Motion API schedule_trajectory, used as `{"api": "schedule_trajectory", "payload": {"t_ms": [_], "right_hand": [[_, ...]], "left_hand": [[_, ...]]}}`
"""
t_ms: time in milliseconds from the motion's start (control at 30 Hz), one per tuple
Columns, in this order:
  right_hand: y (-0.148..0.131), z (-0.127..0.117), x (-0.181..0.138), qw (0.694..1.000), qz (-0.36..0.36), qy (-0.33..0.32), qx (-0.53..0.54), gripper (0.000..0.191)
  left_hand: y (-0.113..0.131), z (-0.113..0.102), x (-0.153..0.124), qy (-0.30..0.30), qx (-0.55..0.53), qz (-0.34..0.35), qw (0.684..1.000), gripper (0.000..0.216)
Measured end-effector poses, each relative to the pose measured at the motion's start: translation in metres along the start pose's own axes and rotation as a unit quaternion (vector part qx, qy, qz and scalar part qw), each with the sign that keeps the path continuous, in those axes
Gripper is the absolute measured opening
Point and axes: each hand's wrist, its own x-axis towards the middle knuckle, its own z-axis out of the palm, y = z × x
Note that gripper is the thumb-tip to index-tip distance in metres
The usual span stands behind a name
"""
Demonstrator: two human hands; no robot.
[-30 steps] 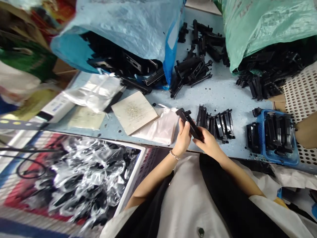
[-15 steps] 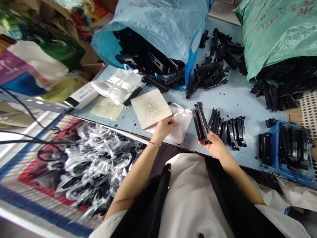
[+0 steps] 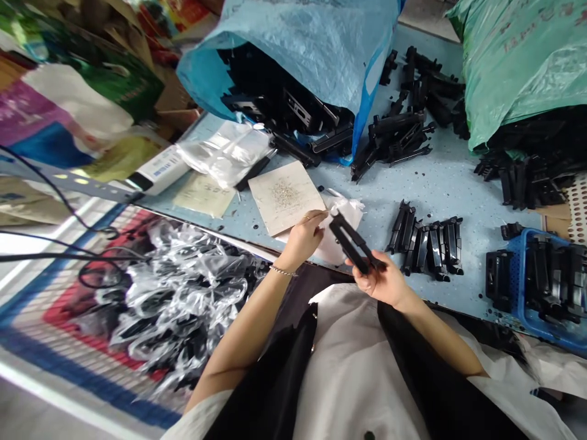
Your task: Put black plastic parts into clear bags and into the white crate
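Observation:
My right hand (image 3: 383, 282) is closed around the lower end of a black plastic part (image 3: 352, 241), a long piece with a slot between two rails. The part is tilted over a stack of clear plastic bags (image 3: 337, 249) at the table's front edge. My left hand (image 3: 303, 239) pinches at the upper left of that stack, its fingertips together on a bag's edge. Right beside it lies a square beige board (image 3: 287, 197) with small grains on top. A row of similar black parts (image 3: 428, 244) lies to the right of my right hand.
A blue bag (image 3: 293, 36) and a green bag (image 3: 527, 67) spill black parts onto the blue table (image 3: 440, 177). At right stands a blue basket (image 3: 518, 275) of parts. Below left, a crate holds many bagged pieces (image 3: 183, 299). Cables (image 3: 50, 256) hang at far left.
My right hand has lifted the black part off the table and brought it left, over the plastic bags. My left hand stays at the bags. The view has shifted slightly.

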Motion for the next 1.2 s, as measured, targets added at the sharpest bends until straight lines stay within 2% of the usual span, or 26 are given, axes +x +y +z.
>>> {"api": "schedule_trajectory", "payload": {"t_ms": [100, 167, 300, 400, 533, 633, 700, 767, 800, 867, 933, 967, 1000, 1100, 1133, 1200], "right_hand": [[0.002, 0.002, 0.016, 0.995, 0.084, -0.015, 0.055, 0.048], [0.002, 0.002, 0.026, 0.992, 0.095, -0.025, 0.078, 0.050], [-0.003, 0.003, 0.028, 0.995, 0.041, -0.058, 0.068, 0.051], [-0.004, 0.006, 0.015, 0.997, -0.026, -0.059, 0.051, 0.051], [-0.001, 0.012, -0.005, 0.992, -0.094, -0.084, 0.007, 0.050], [0.000, 0.016, -0.008, 0.991, -0.103, -0.084, -0.030, 0.053], [0.000, 0.015, -0.003, 0.990, -0.116, -0.055, -0.064, 0.054], [0.001, 0.014, 0.003, 0.976, -0.174, 0.020, -0.127, 0.046], [0.001, 0.013, 0.004, 0.958, -0.216, 0.070, -0.178, 0.041], [0.004, 0.014, 0.003, 0.888, -0.304, 0.159, -0.306, 0.031], [0.007, 0.019, -0.006, 0.813, -0.345, 0.179, -0.434, 0.025], [0.008, 0.022, -0.013, 0.792, -0.339, 0.154, -0.484, 0.031], [0.009, 0.025, -0.020, 0.787, -0.318, 0.110, -0.518, 0.040], [0.004, 0.031, -0.038, 0.817, -0.209, -0.037, -0.536, 0.055], [0.001, 0.030, -0.041, 0.825, -0.184, -0.060, -0.531, 0.053], [-0.007, 0.025, -0.043, 0.825, -0.177, -0.045, -0.535, 0.047]], "left_hand": [[0.002, -0.003, -0.003, -0.002, -0.006, -0.003, 1.000, 0.057], [0.013, -0.004, -0.010, 0.001, 0.000, 0.036, 0.999, 0.055], [0.052, -0.001, -0.032, -0.019, -0.036, 0.153, 0.987, 0.056], [0.070, 0.005, -0.046, -0.015, -0.083, 0.175, 0.981, 0.056], [0.058, 0.020, -0.052, 0.046, -0.047, 0.157, 0.985, 0.046], [0.046, 0.031, -0.050, 0.070, 0.016, 0.136, 0.988, 0.046], [0.049, 0.034, -0.049, 0.085, 0.043, 0.111, 0.989, 0.055], [0.061, 0.033, -0.049, 0.066, 0.043, 0.132, 0.988, 0.066], [0.070, 0.031, -0.049, 0.037, 0.033, 0.166, 0.985, 0.069], [0.088, 0.025, -0.050, -0.039, -0.003, 0.245, 0.969, 0.072], [0.104, 0.016, -0.051, -0.082, -0.037, 0.279, 0.956, 0.069], [0.109, 0.009, -0.053, -0.080, -0.050, 0.275, 0.957, 0.066], [0.112, 0.000, -0.056, -0.072, -0.062, 0.258, 0.961, 0.060], [0.106, -0.045, -0.075, -0.063, -0.096, 0.150, 0.982, 0.038], [0.097, -0.065, -0.086, -0.074, -0.105, 0.095, 0.987, 0.033], [0.065, -0.110, -0.112, -0.101, -0.097, -0.026, 0.990, 0.031]]}}
